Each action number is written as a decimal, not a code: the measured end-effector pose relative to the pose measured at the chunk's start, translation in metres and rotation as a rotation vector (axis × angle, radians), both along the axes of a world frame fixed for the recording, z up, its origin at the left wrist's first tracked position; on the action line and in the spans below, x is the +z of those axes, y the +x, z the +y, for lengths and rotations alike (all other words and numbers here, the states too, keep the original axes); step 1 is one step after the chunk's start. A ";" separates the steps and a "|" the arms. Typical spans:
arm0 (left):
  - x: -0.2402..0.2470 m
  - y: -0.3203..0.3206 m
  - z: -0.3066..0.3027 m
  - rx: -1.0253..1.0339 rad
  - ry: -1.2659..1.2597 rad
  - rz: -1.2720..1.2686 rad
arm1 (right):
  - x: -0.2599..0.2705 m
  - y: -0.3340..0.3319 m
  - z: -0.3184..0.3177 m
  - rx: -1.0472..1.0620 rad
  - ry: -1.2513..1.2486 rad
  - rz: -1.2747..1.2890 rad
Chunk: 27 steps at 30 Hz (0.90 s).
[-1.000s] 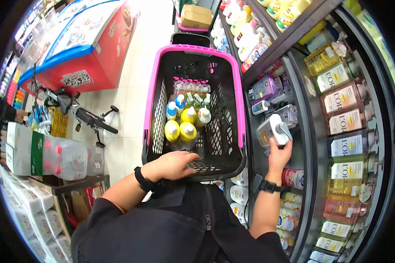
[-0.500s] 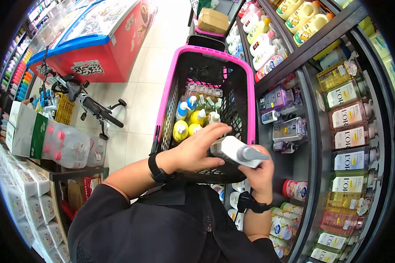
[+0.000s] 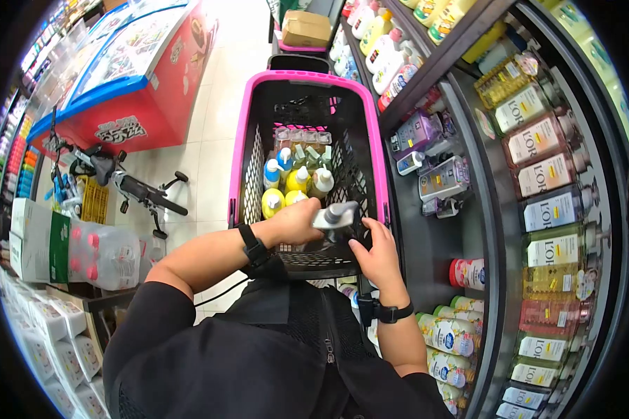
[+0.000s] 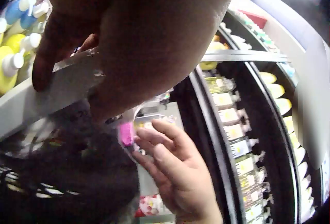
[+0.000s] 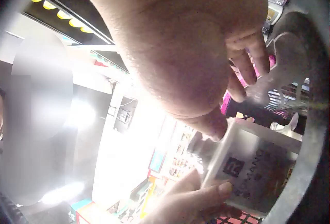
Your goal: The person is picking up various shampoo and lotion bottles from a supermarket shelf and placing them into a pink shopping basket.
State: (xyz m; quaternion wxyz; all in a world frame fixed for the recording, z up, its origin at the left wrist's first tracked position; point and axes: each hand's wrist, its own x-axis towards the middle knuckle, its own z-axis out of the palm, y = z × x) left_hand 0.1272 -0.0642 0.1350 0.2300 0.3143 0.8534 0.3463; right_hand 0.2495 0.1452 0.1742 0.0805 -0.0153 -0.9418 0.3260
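Observation:
My left hand (image 3: pixel 295 222) grips a clear pump bottle (image 3: pixel 335 215) by its upper part, over the near end of a black basket with a pink rim (image 3: pixel 239 153). In the right wrist view the bottle's dark "ROMANO" lettering (image 5: pixel 252 172) shows, with left fingers (image 5: pixel 206 195) around its shoulder. Just right of the bottle is my right hand (image 3: pixel 377 253), fingers spread and holding nothing. Inside the basket stand yellow bottles (image 3: pixel 272 202), blue bottles with white pumps (image 3: pixel 272 174), a white-capped bottle (image 3: pixel 321 183) and several clear-topped ones (image 3: pixel 304 136).
Along the right runs a dark shelf unit with purple packs (image 3: pixel 416 133), a red-capped container (image 3: pixel 467 273) and a row of labelled pump bottles (image 3: pixel 548 251). To the left are a red freezer (image 3: pixel 147 105), a small bicycle (image 3: pixel 136 185) and packed water bottles (image 3: pixel 112 255).
The pump bottle came from the right shelf to over the basket in my right hand. It passed to my left hand, and the right hand let go.

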 end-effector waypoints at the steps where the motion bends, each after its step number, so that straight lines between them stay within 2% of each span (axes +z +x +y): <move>1: -0.004 -0.005 0.003 0.037 -0.069 -0.070 | -0.001 0.005 0.001 -0.004 0.022 0.001; 4: -0.027 -0.020 0.008 0.091 -0.113 -0.033 | -0.010 0.027 0.006 0.005 0.067 -0.023; 6: -0.027 -0.031 0.010 0.185 -0.097 -0.078 | -0.013 0.036 0.009 0.079 0.130 -0.037; 10: -0.006 -0.067 0.006 0.374 -0.148 -0.094 | -0.023 0.043 0.013 0.047 0.066 0.039; 11: -0.005 -0.081 0.003 0.438 -0.085 -0.187 | -0.027 0.043 0.015 0.034 0.041 0.075; 12: -0.013 -0.100 -0.001 0.421 -0.058 -0.084 | -0.028 0.043 0.016 0.030 0.029 0.079; 13: -0.020 -0.117 -0.004 0.489 -0.081 -0.035 | -0.028 0.042 0.016 0.027 0.018 0.082; 14: -0.005 -0.124 -0.004 0.557 -0.103 0.013 | -0.028 0.042 0.016 0.026 0.008 0.084; 16: 0.018 -0.144 -0.009 0.529 -0.155 0.198 | -0.029 0.042 0.017 0.024 -0.007 0.106; 20: 0.026 -0.184 -0.012 0.609 -0.143 0.302 | -0.029 0.041 0.015 0.016 -0.021 0.135; 23: 0.031 -0.197 -0.014 0.630 -0.149 0.303 | -0.029 0.038 0.017 0.009 -0.030 0.138; 27: 0.029 -0.195 -0.011 0.592 -0.105 0.176 | -0.025 0.033 0.018 0.004 -0.004 0.130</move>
